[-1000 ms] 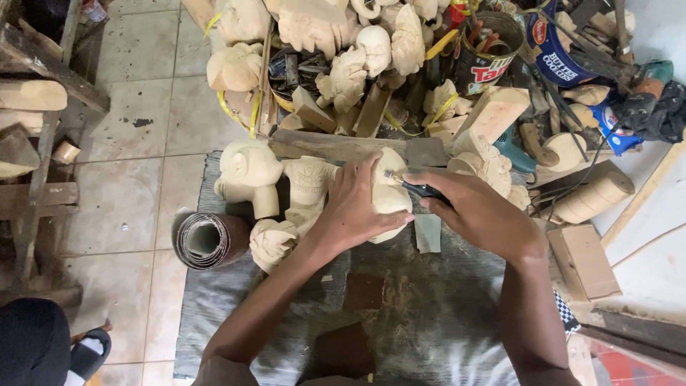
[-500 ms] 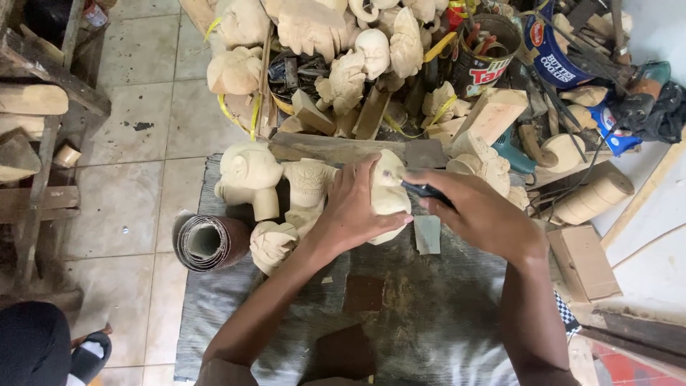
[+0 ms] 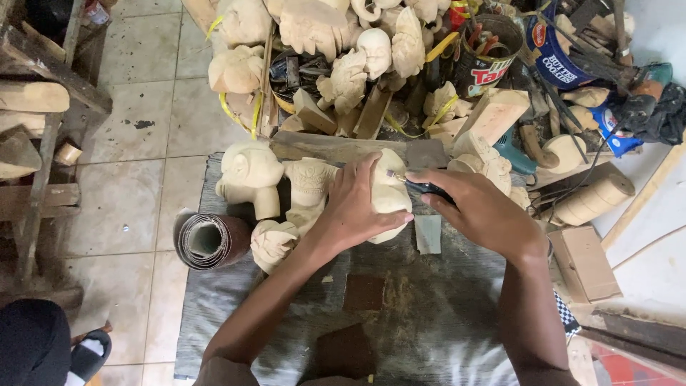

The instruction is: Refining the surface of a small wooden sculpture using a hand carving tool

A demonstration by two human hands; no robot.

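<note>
The left hand (image 3: 361,207) was closed over a pale carving (image 3: 389,194), pinning it on the grey mat (image 3: 429,314) just in front of a plank (image 3: 336,146). The right hand (image 3: 482,211) was closed on a dark-handled tool (image 3: 429,187), tip touching the carving's upper right side. Against the earlier frames, the hands and carving had hardly shifted; only the view had moved slightly. Judged from this, fine detail work at one spot was in progress. More carvings (image 3: 250,175) stood to the left, a sandpaper roll (image 3: 211,241) at the mat's left edge. Beyond lay tiled floor (image 3: 136,186), a heap of carved pieces (image 3: 343,43), tins (image 3: 486,50) and offcuts.
</note>
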